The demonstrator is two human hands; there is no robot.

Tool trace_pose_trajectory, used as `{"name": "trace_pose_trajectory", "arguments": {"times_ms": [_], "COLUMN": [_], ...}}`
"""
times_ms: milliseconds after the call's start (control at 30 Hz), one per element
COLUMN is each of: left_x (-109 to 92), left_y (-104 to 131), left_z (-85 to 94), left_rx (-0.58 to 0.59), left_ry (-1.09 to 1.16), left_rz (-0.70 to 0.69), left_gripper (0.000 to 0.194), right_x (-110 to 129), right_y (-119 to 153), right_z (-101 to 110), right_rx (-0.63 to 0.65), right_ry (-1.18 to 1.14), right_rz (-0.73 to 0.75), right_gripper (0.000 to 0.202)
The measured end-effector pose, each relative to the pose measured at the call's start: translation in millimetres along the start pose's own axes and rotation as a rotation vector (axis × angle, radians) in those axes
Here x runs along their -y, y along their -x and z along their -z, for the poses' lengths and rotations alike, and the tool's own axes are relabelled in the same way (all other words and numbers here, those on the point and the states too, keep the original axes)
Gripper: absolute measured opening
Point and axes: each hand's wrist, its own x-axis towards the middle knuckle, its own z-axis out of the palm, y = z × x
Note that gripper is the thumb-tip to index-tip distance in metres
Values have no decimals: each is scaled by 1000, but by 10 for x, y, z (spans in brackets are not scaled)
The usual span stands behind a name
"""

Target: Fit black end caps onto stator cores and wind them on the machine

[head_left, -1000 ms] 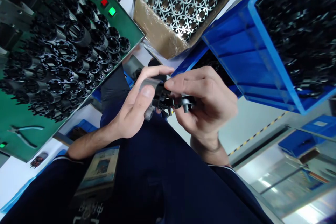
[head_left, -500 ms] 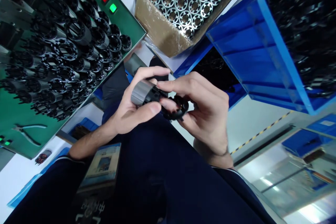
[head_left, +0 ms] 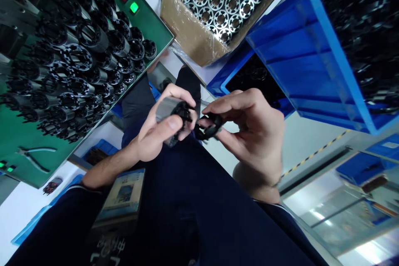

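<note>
My left hand (head_left: 152, 135) is wrapped round a grey metal motor stator core (head_left: 166, 108), whose near end carries a black slotted plastic end cap (head_left: 182, 114). Thumb and fingers press on its sides, and the toothed end faces right. Just across a small gap, my right hand (head_left: 249, 124) pinches a loose black plastic ring (head_left: 209, 126) by its edge, between thumb and fingers. This ring has short prongs and an open middle. The two parts look apart, though the ring's left edge comes close to my left fingertips.
On the green bench (head_left: 25, 133) at left stand many black-capped cores (head_left: 77, 58), beside pliers (head_left: 35, 158) and lit buttons (head_left: 134, 7). A cardboard box (head_left: 190, 37) holds bare cores. Blue bins (head_left: 299, 50) with black parts stand at right.
My right hand has drawn the black ring slightly right, away from the core. My left hand has turned the core so its capped end shows more.
</note>
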Motion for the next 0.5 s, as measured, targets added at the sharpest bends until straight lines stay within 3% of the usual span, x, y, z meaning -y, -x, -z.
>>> {"name": "trace_pose_trajectory", "arguments": {"times_ms": [167,267,400,500], "left_x": [31,35,8,-30], "left_y": [-179,-246,-248,-246], "left_z": [-89,-154,-268,-314], "left_rx": [-308,-411,-504,-553], "left_ry": [110,114,97,63], "left_rz": [-27,-2,28,78], "left_gripper": [43,45,41,56], "right_x": [-28,1,10,6], "right_y": [-1,-47,-94,-56], "right_z": [-104,-233,-348,-347], "right_rx": [-78,-141,-114,-78], "right_ry": [-66,-59,-27,-23], "right_rz": [79,120,120,51], "right_gripper": [27,24,22,24]}}
